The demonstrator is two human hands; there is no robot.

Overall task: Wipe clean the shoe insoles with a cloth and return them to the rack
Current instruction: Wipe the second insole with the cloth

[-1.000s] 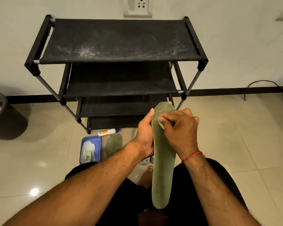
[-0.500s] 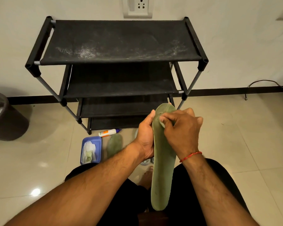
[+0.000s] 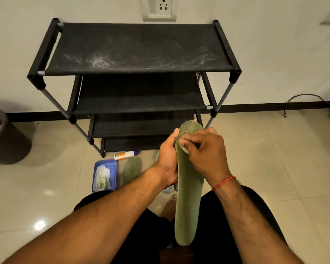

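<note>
Now, your left hand (image 3: 168,161) is wrapped round the forefoot edge of the green insole (image 3: 188,202), which stands tilted above your lap, heel down. Your right hand (image 3: 204,153) pinches a small pale cloth (image 3: 184,149) against its toe end. It looks light, thin and floppy, so back it from behind wherever you rub. The other insole (image 3: 132,169) lies on the floor before the shoe rack (image 3: 137,52).
</note>
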